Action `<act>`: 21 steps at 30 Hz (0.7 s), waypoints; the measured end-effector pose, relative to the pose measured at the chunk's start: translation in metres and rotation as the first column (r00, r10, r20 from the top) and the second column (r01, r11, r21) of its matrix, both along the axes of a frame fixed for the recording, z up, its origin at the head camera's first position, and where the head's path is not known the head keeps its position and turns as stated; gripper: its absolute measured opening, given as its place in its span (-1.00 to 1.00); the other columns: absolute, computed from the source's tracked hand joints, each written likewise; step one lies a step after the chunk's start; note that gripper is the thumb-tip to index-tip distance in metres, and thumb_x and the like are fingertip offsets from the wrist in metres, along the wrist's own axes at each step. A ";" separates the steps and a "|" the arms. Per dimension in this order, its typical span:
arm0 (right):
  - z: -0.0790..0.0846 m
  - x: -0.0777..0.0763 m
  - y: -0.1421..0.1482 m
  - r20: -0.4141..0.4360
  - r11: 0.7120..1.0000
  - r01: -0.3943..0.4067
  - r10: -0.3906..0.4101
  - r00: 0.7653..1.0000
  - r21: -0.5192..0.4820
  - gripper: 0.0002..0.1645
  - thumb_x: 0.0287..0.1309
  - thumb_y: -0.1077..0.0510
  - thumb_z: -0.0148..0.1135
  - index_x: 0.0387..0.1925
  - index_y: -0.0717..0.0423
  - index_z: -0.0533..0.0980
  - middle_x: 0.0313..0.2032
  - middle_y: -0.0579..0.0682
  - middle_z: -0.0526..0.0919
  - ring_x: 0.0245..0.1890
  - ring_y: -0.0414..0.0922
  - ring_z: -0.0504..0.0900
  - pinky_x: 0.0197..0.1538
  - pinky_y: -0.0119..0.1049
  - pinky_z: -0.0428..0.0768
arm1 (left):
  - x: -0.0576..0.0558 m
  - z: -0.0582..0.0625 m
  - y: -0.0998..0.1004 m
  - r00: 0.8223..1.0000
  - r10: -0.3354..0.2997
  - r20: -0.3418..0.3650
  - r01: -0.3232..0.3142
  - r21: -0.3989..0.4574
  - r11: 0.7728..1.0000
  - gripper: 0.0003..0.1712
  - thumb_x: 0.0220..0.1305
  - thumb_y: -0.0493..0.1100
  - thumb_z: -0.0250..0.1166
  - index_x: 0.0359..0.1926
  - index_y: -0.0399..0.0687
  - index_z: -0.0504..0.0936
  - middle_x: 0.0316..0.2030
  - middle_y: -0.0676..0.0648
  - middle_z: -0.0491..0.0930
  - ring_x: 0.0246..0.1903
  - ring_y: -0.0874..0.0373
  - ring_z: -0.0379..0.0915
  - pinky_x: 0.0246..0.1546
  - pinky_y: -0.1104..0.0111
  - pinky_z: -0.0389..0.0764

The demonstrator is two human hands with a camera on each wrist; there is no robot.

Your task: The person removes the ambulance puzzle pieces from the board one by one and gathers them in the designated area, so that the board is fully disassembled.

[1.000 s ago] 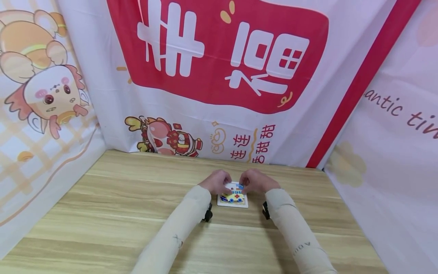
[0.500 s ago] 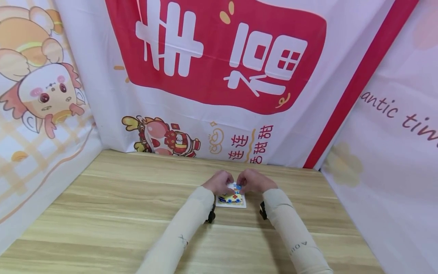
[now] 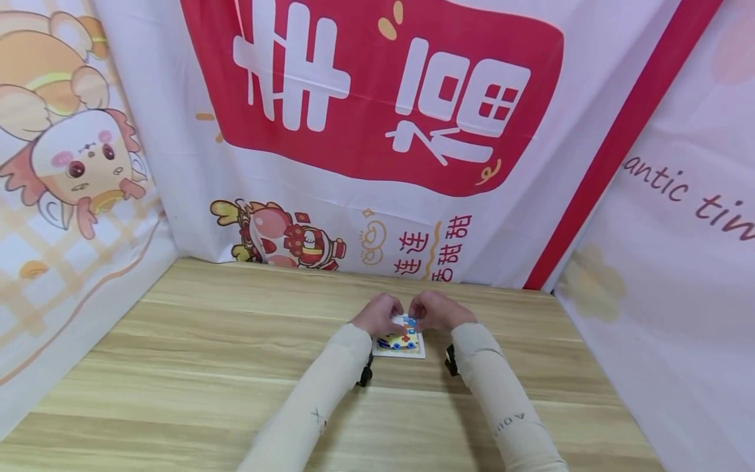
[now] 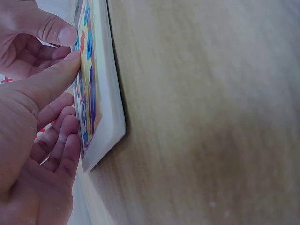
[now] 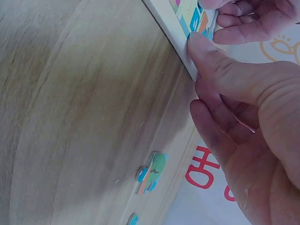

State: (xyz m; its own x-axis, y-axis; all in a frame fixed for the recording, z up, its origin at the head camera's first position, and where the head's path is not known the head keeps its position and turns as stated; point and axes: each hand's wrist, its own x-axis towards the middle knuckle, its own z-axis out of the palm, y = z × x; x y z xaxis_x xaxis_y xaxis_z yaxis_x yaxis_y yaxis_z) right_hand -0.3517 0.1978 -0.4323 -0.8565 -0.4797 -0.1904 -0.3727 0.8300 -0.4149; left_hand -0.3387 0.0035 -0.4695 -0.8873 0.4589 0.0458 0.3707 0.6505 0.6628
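Note:
A small jigsaw puzzle [image 3: 399, 345] of a yellow ambulance with a red cross lies flat on the table in a white frame. My left hand [image 3: 379, 316] holds it on the left, thumb on the picture and fingers along the edge. My right hand [image 3: 438, 311] grips the far right part. In the right wrist view its thumb [image 5: 201, 46] presses near the frame's corner, beside orange and blue pieces [image 5: 199, 21]. The other fingers curl past the edge. Both hands hide the far part of the picture.
In the right wrist view a loose green and blue jigsaw piece [image 5: 154, 172] lies on the wooden table [image 5: 84, 117], with part of another piece [image 5: 133, 219] below it. Printed cloth [image 3: 377, 157] hangs behind the table and at both sides.
Compared with a second ago, the two hands have come closer together over the puzzle, and their fingertips cover more of its far part. In the last half second they barely move.

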 end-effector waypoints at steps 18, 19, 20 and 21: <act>-0.007 0.009 0.016 -0.072 0.973 0.054 -0.072 0.995 -0.225 -0.91 0.40 0.29 0.37 -0.13 0.11 0.74 -0.21 -0.07 0.77 -0.17 -0.21 0.67 0.04 -0.22 0.71 | 0.001 0.002 0.001 0.999 0.017 0.030 -0.017 0.005 1.000 -0.58 0.19 -0.19 0.63 0.01 -0.27 0.73 -0.02 -0.14 0.71 -0.01 0.06 0.58 0.24 0.13 0.64; -0.007 0.010 0.017 -0.076 0.971 0.043 -0.063 0.995 -0.234 -0.90 0.41 0.29 0.36 -0.13 0.11 0.74 -0.21 -0.07 0.78 -0.17 -0.20 0.67 0.03 -0.22 0.71 | 0.000 0.001 0.001 0.999 0.018 0.032 -0.018 0.003 1.000 -0.57 0.18 -0.19 0.63 0.01 -0.26 0.73 -0.02 -0.13 0.71 -0.01 0.06 0.58 0.23 0.13 0.64; -0.007 0.010 0.019 -0.081 0.970 0.036 -0.057 0.995 -0.242 -0.90 0.41 0.29 0.35 -0.13 0.11 0.74 -0.21 -0.06 0.78 -0.17 -0.20 0.66 0.02 -0.23 0.70 | 0.000 0.000 0.001 1.000 0.015 0.025 -0.015 0.002 1.000 -0.57 0.17 -0.19 0.64 0.01 -0.27 0.73 -0.03 -0.14 0.72 -0.01 0.05 0.59 0.23 0.13 0.64; -0.007 0.011 0.021 -0.087 0.967 0.030 -0.054 0.995 -0.253 -0.89 0.42 0.29 0.34 -0.13 0.11 0.74 -0.20 -0.05 0.78 -0.17 -0.18 0.67 0.02 -0.24 0.70 | -0.001 -0.001 0.002 1.000 0.015 0.026 -0.015 0.000 1.000 -0.56 0.17 -0.19 0.64 0.01 -0.27 0.73 -0.02 -0.13 0.72 -0.01 0.06 0.59 0.23 0.14 0.64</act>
State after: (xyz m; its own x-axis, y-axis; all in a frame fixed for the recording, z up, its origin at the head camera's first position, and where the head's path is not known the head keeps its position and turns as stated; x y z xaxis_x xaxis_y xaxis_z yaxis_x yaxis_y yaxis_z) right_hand -0.3407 0.2190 -0.4388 -0.8851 -0.4653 0.0124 -0.3864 0.7196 -0.5769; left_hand -0.3399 0.0054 -0.4707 -0.8950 0.4454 0.0223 0.3432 0.6560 0.6722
